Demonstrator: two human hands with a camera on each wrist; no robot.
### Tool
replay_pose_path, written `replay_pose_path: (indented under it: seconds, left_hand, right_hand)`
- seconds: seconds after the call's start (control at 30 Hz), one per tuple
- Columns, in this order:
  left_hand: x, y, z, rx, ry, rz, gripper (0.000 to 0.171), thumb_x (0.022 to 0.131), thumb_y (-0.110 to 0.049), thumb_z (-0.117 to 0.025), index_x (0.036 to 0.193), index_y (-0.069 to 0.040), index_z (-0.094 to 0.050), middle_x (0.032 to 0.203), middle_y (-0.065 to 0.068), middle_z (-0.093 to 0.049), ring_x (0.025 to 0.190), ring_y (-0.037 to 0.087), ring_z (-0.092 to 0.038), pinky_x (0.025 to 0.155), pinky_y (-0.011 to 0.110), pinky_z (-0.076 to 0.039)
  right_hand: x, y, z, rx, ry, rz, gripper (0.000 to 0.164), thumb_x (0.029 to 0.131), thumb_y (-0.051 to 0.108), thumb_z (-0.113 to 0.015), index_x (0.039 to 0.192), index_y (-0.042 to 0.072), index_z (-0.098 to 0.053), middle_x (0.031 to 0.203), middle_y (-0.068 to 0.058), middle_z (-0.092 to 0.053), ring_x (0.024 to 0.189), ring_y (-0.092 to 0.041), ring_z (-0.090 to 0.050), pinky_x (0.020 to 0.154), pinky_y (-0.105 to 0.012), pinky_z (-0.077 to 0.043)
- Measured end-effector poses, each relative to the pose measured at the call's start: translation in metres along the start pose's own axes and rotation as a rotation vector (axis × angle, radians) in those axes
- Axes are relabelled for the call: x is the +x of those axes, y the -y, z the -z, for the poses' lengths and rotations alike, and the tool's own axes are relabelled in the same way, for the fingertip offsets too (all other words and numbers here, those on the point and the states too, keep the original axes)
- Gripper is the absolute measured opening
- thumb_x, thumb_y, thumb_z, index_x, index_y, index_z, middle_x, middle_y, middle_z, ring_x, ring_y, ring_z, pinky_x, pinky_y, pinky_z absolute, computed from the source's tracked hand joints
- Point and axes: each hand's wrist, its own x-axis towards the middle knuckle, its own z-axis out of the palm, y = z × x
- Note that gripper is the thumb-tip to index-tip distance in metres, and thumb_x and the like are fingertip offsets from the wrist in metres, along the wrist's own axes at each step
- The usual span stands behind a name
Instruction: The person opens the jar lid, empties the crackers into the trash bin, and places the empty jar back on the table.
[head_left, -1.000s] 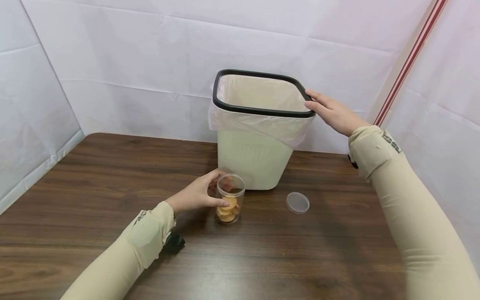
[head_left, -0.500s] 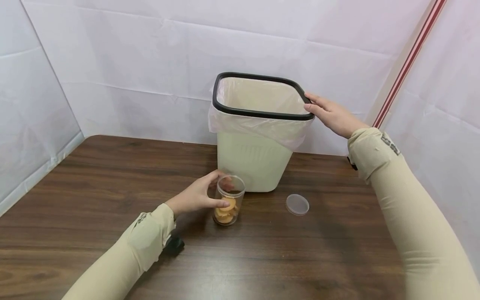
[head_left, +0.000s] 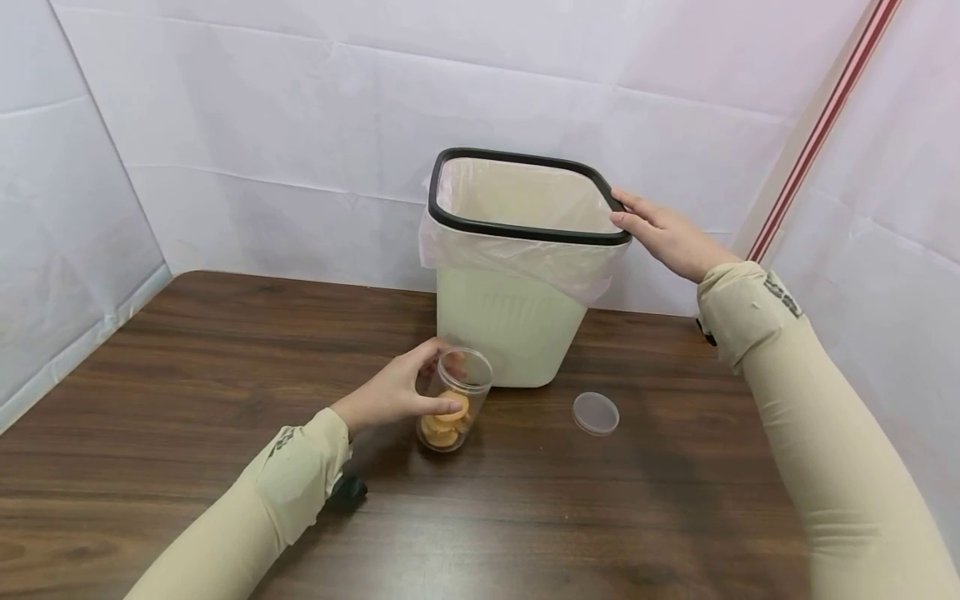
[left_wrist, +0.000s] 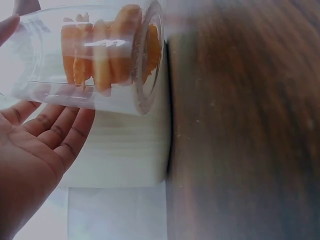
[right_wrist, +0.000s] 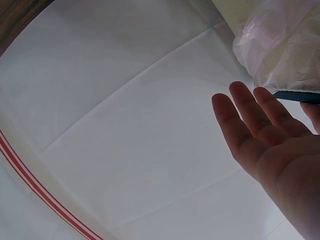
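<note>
In the head view my left hand (head_left: 397, 387) grips a clear lidless jar (head_left: 477, 392) between thumb and fingers. The jar leans, its mouth to the right and its base to the left. Several orange-yellow round pieces (left_wrist: 102, 55) lie in its lower part; their kind is unclear. I cannot tell whether the base touches the table. Just behind the jar stands a pale green trash can (head_left: 510, 321) with a black rim ring (head_left: 525, 232) and a thin plastic liner (head_left: 517, 258). My right hand (head_left: 671, 237) rests its fingertips on the rim's right corner, fingers fairly straight.
A clear round lid (head_left: 596, 413) lies on the brown wooden table (head_left: 225, 358), right of the trash can's base. White sheeting (head_left: 285, 125) closes off the back and both sides. A red-striped band (head_left: 825, 125) runs down at the right.
The jar has gone from nearly upright to tilted, its base swinging left while its mouth stays almost in place. My right hand stays at the rim. The head view has shifted slightly.
</note>
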Motion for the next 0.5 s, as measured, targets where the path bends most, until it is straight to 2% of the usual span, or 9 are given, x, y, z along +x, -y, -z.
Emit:
replay_pose_path:
  seconds: [0.3,0.5]
  left_hand:
    - [0.001,-0.006,0.002,-0.005,-0.061,-0.041,0.053,0.077,-0.022,-0.079,0.122,-0.01,-0.053,0.11,0.004,-0.065,0.096,0.014,-0.056,0.085,0.027,-0.046]
    - [0.002,-0.011,0.005,-0.013,-0.095,-0.053,0.052,0.077,-0.026,-0.079,0.12,-0.011,-0.054,0.108,0.004,-0.065,0.094,0.014,-0.056,0.086,0.032,-0.046]
  right_hand:
    - [0.0,-0.001,0.0,-0.014,-0.002,0.0,0.066,0.1,0.052,-0.031,0.155,0.021,-0.015,0.162,-0.008,-0.015,0.15,-0.034,-0.01,0.118,-0.057,-0.013]
    - [0.001,-0.002,0.0,-0.008,0.002,0.002,0.066,0.1,0.052,-0.031,0.155,0.021,-0.014,0.162,-0.008,-0.014,0.15,-0.034,-0.009,0.118,-0.057,-0.013]
